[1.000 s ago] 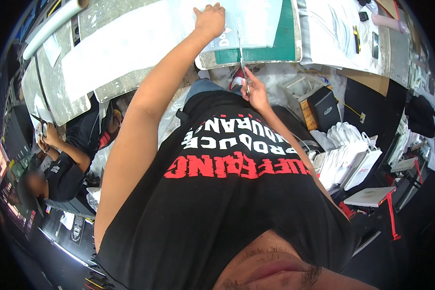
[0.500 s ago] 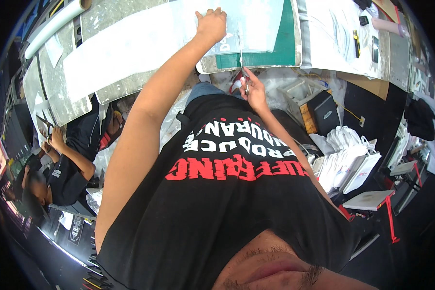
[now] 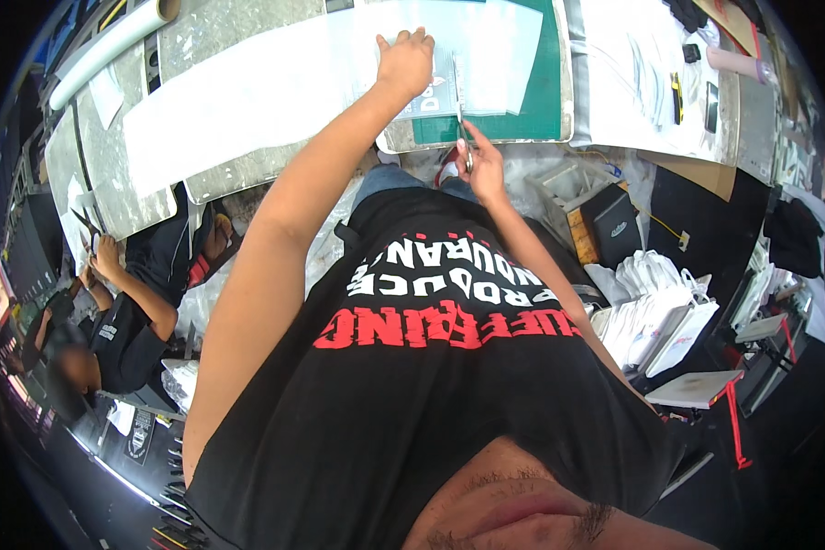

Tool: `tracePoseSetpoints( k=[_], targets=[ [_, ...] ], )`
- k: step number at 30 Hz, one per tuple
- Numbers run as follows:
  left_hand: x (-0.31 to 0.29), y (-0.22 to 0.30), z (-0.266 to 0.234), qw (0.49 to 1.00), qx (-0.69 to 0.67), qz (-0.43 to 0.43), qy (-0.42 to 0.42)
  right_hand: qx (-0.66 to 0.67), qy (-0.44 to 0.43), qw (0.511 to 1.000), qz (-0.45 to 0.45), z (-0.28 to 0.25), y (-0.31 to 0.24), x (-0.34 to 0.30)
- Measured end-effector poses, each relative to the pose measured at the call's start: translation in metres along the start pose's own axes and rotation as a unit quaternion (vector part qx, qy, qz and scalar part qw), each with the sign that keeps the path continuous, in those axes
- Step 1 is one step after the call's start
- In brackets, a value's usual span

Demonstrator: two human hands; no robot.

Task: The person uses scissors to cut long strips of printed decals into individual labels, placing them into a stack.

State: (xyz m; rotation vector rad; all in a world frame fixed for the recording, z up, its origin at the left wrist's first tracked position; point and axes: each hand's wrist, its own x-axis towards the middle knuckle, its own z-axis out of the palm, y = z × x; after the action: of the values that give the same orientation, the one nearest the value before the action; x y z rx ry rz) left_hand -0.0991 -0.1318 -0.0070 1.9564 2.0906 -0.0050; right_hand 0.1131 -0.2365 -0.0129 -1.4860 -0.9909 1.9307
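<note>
My left hand (image 3: pixel 406 62) lies on a long whitish translucent film sheet (image 3: pixel 257 87), its fingers spread and pressing flat. Dark print shows on the film just right of that hand. My right hand (image 3: pixel 482 167) grips a pair of scissors (image 3: pixel 460 92) by the handles at the table's near edge. The long blades point away from me, at the film's right part; whether they are parted is too fine to tell. Under that part of the film lies a green cutting mat (image 3: pixel 547 87).
A film roll (image 3: pixel 110 55) lies at the far left. At left, a co-worker holds dark scissors (image 3: pixel 86 229). Right of the mat, a white-covered surface (image 3: pixel 628 115) bears a yellow-and-black cutter (image 3: pixel 677 96) and a pink bottle (image 3: pixel 738 62). Below stand a black box (image 3: pixel 617 229) and white bags (image 3: pixel 655 312).
My left hand stays flat on the film and has shifted very slightly right. My scissors stay at nearly the same spot. The co-worker's scissors now show their blades spread apart.
</note>
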Motion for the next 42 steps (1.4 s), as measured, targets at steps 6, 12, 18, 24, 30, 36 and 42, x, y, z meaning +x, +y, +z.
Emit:
tracePoseSetpoints(
  k=[6,12,18,24,30,36,42],
  targets=[
    [-0.002,-0.003,0.001,1.000,-0.016,0.004,-0.006,-0.057,0.021,0.998,-0.005,0.030,-0.051,0.048],
    [0.003,0.002,-0.003,0.999,-0.021,0.038,-0.008,0.131,0.017,0.987,-0.092,0.020,-0.105,0.144],
    [-0.002,0.001,-0.012,1.000,-0.014,0.003,-0.020,0.003,-0.031,0.978,-0.206,0.002,-0.169,0.079],
    [0.006,0.010,-0.031,0.993,0.032,0.023,-0.107,-0.170,0.022,0.983,-0.067,-0.050,-0.096,-0.002],
    [0.014,0.042,0.000,0.989,-0.005,0.135,0.060,-0.021,0.136,0.990,-0.040,-0.105,-0.039,-0.042],
    [0.024,0.099,0.044,0.994,-0.005,0.091,0.052,-0.030,0.173,0.983,-0.055,-0.143,-0.034,-0.066],
    [0.051,0.149,0.045,0.996,-0.049,0.055,0.057,-0.041,0.178,0.982,-0.047,-0.176,-0.035,-0.070]
  ],
)
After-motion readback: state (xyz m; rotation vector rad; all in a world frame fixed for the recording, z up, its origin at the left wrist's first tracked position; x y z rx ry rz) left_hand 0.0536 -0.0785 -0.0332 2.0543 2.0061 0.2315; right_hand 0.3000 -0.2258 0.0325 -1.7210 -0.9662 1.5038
